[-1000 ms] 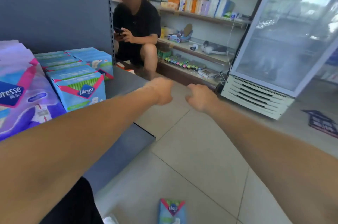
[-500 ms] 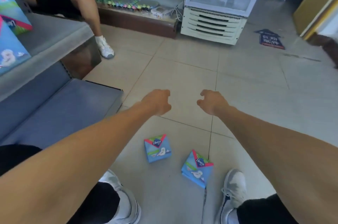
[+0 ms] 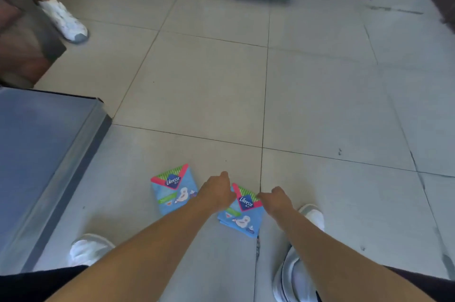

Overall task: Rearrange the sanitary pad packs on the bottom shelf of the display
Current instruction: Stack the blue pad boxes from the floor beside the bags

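Tiled floor (image 3: 197,84) bears two, seemingly flat, pad packs (image 3: 172,190).

Bright even daylight, slight motion blur, wide-angle edge distortion.

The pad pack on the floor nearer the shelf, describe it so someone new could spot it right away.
Start at the grey bottom shelf on the left and look to the tiled floor beside its front corner. The pad pack lies flat there, blue with a pink chevron and Libresse logo. Unlike the second pack between the hands, it lies clear of them, nearer the shelf.
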Demonstrator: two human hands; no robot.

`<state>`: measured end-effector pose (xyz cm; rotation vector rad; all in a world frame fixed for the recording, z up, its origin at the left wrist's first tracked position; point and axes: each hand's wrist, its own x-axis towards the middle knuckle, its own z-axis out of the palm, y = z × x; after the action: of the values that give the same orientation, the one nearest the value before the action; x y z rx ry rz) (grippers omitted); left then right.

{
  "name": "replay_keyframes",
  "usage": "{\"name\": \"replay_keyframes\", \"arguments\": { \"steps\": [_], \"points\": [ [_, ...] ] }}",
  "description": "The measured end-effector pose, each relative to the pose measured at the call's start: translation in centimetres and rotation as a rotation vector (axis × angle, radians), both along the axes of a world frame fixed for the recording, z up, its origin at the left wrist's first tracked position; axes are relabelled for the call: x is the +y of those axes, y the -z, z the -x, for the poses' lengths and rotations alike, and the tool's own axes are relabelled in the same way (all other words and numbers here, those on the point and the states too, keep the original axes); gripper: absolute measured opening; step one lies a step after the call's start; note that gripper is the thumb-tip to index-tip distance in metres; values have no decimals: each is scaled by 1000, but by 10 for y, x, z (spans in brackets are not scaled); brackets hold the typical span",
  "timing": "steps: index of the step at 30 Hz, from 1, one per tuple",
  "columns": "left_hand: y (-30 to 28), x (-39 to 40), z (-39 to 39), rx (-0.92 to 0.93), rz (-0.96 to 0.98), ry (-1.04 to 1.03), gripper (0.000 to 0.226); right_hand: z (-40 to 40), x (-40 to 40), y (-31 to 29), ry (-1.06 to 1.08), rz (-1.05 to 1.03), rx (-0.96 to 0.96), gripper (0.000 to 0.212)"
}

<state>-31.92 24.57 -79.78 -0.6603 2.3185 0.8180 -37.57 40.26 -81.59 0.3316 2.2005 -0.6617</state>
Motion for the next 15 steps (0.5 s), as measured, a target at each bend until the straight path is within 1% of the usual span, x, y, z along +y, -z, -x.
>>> {"name": "replay_keyframes", "arguments": {
  "steps": [2,4,6,7,9,11,13,15],
  "points": [
    [22,5,3,-29,10,-10,43,-3,5,21,75,34,-48,51],
    [42,9,3,-56,-9,-35,51,-5,10,38,121,69,-72,66],
    [59,13,3,-87,-71,-91,53,-9,11,51,156,106,-105,70],
    [67,15,2,-101,-112,-140,52,-11,11,57,179,134,-127,66],
    [78,19,-1,-121,-179,-242,48,-16,9,67,302,213,-157,58],
    [86,23,-4,-118,-208,-309,40,-20,9,77,401,268,-144,47],
    [90,27,-8,-100,-214,-358,32,-24,9,81,429,308,-142,37],
    [88,28,-12,-101,-210,-390,31,-28,7,74,441,340,-126,28]
  ]
}}
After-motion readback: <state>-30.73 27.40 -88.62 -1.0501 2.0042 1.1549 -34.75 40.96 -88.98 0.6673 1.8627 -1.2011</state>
